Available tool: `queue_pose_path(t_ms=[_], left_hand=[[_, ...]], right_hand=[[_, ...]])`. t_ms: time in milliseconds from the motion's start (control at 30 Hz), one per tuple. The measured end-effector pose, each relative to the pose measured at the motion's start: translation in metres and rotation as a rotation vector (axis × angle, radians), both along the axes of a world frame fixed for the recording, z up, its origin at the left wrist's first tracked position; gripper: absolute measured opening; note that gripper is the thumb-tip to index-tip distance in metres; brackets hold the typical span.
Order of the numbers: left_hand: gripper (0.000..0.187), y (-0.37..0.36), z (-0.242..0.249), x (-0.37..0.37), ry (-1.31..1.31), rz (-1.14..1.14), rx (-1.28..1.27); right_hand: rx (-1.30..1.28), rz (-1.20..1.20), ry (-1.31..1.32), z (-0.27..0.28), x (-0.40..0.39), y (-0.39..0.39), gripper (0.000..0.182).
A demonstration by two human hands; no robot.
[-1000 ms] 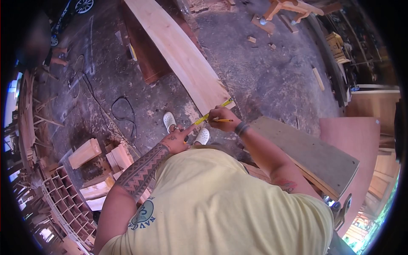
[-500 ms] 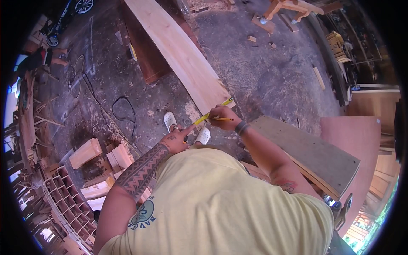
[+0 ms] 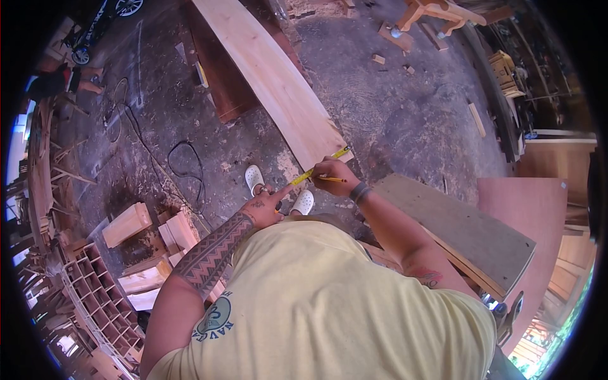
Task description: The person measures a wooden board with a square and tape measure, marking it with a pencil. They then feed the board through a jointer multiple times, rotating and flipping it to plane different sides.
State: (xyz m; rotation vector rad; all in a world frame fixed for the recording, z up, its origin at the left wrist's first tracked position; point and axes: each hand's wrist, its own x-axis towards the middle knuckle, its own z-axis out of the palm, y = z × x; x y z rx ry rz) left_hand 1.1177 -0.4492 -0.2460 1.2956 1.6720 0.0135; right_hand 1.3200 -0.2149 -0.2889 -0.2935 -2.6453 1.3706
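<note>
Left hand (image 3: pixel 265 206): fingers curled at the near end of a narrow yellow measuring tape (image 3: pixel 301 179), index finger extended along it; the exact grip underneath cannot be told. Right hand (image 3: pixel 334 176): fingers bent, pinching a slim yellow-orange pencil (image 3: pixel 334 179) at the tape's edge.

Tape runs from the left hand, past the right hand's fingertips, onto the near end of a long pale wooden plank (image 3: pixel 272 76). Its long axis points away and rightward from the left hand, roughly crosswise to the plank, whose own axis runs away and leftward from the right hand. Pencil lies nearly sideways, one end projecting right of the fingers; tip not identifiable.

Judgement: left hand anchors the tape so it spans straight; right hand sits close to steady it and keep the pencil beside the scale.

Beyond both hands, a dark reddish-brown flat panel (image 3: pixel 231 101) lies partly under the plank. White perforated clogs (image 3: pixel 254 177) stand just beside the left hand, as seen from above.
</note>
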Motion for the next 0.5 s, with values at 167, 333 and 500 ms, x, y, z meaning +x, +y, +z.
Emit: queue_pose_path(t_ms=[167,333,500], left_hand=[[0.107,0.0009,0.0010,-0.0001,-0.004,-0.002,-0.013],[0.106,0.0006,0.0007,0.0015,0.017,-0.003,-0.018],[0.105,-0.0013,-0.0014,0.0007,-0.007,0.011,-0.007]], right_hand=[[-0.011,-0.006,0.019,-0.0012,0.0008,-0.0015,0.011],[0.017,-0.003,0.035,-0.0013,0.0003,-0.0024,0.010],[-0.002,-0.009,-0.006,0.0025,-0.0005,-0.0038,0.008]])
